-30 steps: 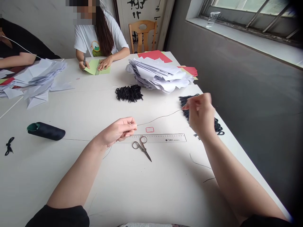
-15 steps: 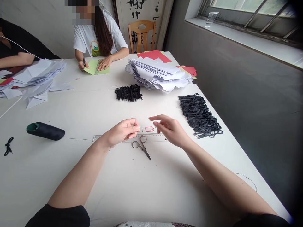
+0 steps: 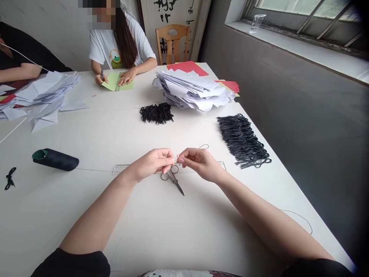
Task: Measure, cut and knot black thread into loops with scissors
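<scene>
Above the middle of the table, my left hand (image 3: 154,164) pinches a thin dark cord between thumb and fingertips. Close beside it, my right hand (image 3: 200,164) also has thumb and forefinger closed on the cord (image 3: 204,146), part of which loops up behind the fingers. Only a short bit shows between the two hands. Beneath them lie a clear ruler (image 3: 117,169), partly covered by the hands, and a pair of small metal scissors (image 3: 177,184) with their tips toward me. A dark spool of cord (image 3: 57,159) rests on its side at left, a strand running to the ruler.
Bundles of black looped cords lie in a small pile (image 3: 157,113) and a larger pile (image 3: 242,140). Behind stands a stack of white paper (image 3: 193,90). Across the table a person (image 3: 123,46) holds a pen and a ruler on green paper (image 3: 111,82). A knotted cord (image 3: 10,178) lies far left.
My right hand has come down and left to meet my left hand, its fingers closing on the cord. My left hand has shifted slightly right. The person opposite has barely moved.
</scene>
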`<state>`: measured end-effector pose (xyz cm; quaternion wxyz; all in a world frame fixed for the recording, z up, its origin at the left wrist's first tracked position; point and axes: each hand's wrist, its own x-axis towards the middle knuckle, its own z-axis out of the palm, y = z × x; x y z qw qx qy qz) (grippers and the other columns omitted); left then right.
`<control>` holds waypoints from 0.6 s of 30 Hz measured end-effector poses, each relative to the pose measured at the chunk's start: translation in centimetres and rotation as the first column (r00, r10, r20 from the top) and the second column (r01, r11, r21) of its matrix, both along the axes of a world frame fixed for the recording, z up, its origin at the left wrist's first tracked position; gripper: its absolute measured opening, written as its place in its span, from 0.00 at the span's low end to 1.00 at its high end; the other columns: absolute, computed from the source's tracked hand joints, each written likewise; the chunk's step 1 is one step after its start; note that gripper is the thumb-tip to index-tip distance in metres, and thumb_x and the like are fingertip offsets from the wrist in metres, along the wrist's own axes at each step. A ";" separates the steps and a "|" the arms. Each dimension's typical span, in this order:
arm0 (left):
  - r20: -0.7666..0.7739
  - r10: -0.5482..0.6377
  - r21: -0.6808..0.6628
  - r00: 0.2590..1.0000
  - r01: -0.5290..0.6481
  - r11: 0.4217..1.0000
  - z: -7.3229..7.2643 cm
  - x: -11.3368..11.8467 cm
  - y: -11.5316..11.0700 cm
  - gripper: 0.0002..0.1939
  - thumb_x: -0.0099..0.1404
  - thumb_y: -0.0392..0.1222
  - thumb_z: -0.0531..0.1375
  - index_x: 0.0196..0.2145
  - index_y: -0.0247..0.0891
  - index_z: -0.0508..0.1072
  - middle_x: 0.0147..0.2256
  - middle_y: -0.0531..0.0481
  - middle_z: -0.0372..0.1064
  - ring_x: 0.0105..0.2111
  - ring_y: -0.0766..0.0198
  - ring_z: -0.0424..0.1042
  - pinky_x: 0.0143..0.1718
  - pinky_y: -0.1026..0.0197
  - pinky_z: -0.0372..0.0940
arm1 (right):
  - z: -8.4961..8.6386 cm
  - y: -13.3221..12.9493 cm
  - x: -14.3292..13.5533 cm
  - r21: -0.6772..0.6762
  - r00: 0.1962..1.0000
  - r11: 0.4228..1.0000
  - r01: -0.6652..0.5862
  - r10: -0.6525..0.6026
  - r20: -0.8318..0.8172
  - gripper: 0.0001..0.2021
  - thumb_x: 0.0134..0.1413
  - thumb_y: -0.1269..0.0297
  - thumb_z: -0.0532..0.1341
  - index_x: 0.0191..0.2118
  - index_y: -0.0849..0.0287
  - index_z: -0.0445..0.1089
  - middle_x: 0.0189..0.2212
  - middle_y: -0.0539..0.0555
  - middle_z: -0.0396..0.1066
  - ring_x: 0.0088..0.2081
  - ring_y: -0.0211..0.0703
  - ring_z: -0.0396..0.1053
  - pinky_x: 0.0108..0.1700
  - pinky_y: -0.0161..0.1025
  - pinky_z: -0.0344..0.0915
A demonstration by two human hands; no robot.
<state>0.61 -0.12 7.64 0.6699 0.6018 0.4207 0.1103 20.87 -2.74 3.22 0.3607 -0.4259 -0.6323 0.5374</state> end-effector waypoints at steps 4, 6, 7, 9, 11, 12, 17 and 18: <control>-0.058 -0.042 0.051 0.997 0.045 0.998 0.3 -0.4 0.4 0.11 0.63 0.47 0.58 0.28 0.37 0.68 0.26 0.51 0.71 0.27 0.67 0.65 0.32 0.63 0.57 | 1.3 0.2 1.3 0.289 0.936 0.955 0.068 -0.161 0.313 0.10 0.60 0.60 0.58 0.33 0.60 0.72 0.27 0.51 0.72 0.22 0.33 0.60 0.26 0.33 0.58; -0.083 -0.058 0.094 0.995 0.066 0.993 0.5 -0.8 0.5 0.11 0.63 0.48 0.58 0.28 0.38 0.69 0.28 0.51 0.73 0.33 0.63 0.70 0.40 0.61 0.60 | 1.6 0.5 2.3 0.470 0.871 0.881 0.061 -0.277 0.405 0.09 0.61 0.64 0.57 0.33 0.60 0.72 0.29 0.52 0.73 0.23 0.34 0.62 0.27 0.34 0.59; -0.116 -0.077 0.118 0.990 0.091 0.989 0.6 -1.1 0.5 0.11 0.63 0.48 0.58 0.28 0.38 0.70 0.29 0.50 0.73 0.35 0.61 0.71 0.42 0.60 0.61 | 1.7 0.7 2.9 0.561 0.829 0.827 0.041 -0.341 0.443 0.08 0.62 0.66 0.56 0.34 0.60 0.71 0.30 0.53 0.73 0.26 0.36 0.64 0.28 0.34 0.60; -0.267 -0.142 0.172 0.953 0.192 0.966 0.7 -1.8 0.5 0.12 0.62 0.49 0.57 0.29 0.40 0.73 0.31 0.49 0.75 0.38 0.58 0.72 0.43 0.58 0.61 | 1.8 1.1 3.9 0.702 0.733 0.710 -0.051 -0.450 0.509 0.09 0.63 0.68 0.54 0.34 0.60 0.71 0.31 0.55 0.74 0.30 0.39 0.67 0.31 0.36 0.61; -0.484 -0.156 0.248 0.861 0.305 0.919 0.8 -2.3 0.3 0.12 0.60 0.52 0.59 0.31 0.42 0.77 0.35 0.48 0.75 0.44 0.51 0.71 0.44 0.55 0.62 | 2.0 1.4 4.6 0.752 0.665 0.632 -0.185 -0.483 0.570 0.11 0.64 0.69 0.52 0.34 0.60 0.70 0.30 0.55 0.73 0.32 0.42 0.68 0.32 0.37 0.61; -0.569 -0.111 0.313 0.815 0.340 0.887 0.8 -2.5 0.2 0.13 0.59 0.53 0.60 0.33 0.44 0.78 0.39 0.47 0.75 0.48 0.48 0.69 0.46 0.52 0.62 | 2.1 1.4 4.7 0.752 0.654 0.611 -0.247 -0.468 0.595 0.11 0.64 0.70 0.52 0.33 0.60 0.70 0.30 0.55 0.73 0.32 0.42 0.68 0.32 0.37 0.61; -0.357 0.247 0.748 0.901 0.118 0.653 0.5 -1.0 -0.7 0.14 0.62 0.49 0.60 0.43 0.46 0.78 0.52 0.50 0.71 0.55 0.53 0.64 0.58 0.50 0.56 | 2.6 0.5 3.6 0.731 0.701 0.552 -0.403 -0.328 0.634 0.10 0.65 0.71 0.52 0.35 0.61 0.69 0.31 0.55 0.73 0.34 0.41 0.68 0.33 0.37 0.62; -0.259 0.266 0.777 0.928 0.037 0.629 0.3 -0.4 -0.9 0.13 0.62 0.48 0.61 0.43 0.45 0.78 0.50 0.50 0.72 0.54 0.55 0.66 0.57 0.53 0.58 | 2.6 0.3 3.2 0.732 0.712 0.542 -0.413 -0.309 0.630 0.10 0.65 0.71 0.52 0.36 0.61 0.69 0.32 0.55 0.73 0.34 0.41 0.69 0.33 0.37 0.62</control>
